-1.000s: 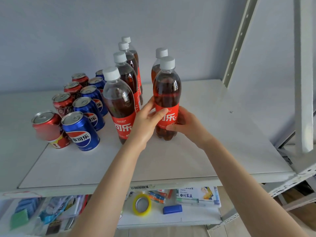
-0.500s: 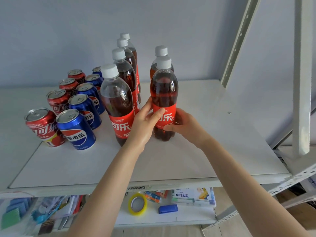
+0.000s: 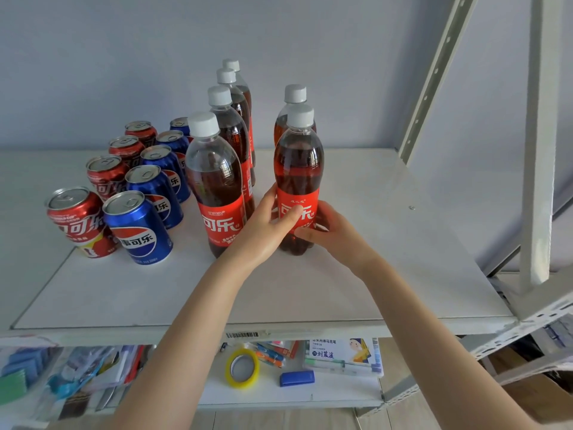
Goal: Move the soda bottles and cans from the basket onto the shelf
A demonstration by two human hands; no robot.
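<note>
Nothing much has shifted: the left hand (image 3: pixel 263 226) and right hand (image 3: pixel 335 234) still wrap their fingers (image 3: pixel 290 215) around the upright bottle (image 3: pixel 298 169) on the shelf (image 3: pixel 372 274).

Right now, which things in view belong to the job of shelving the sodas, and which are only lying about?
Job: held bottle, gripped by left hand and right hand; other bottles; red cans; blue cans; shelf.
Lying about, on the lower shelf: yellow tape roll; blue block; marker box.

Cans (image 3: pixel 130 193) left of bottles (image 3: pixel 217 169) on shelf (image 3: pixel 387 243)
</note>
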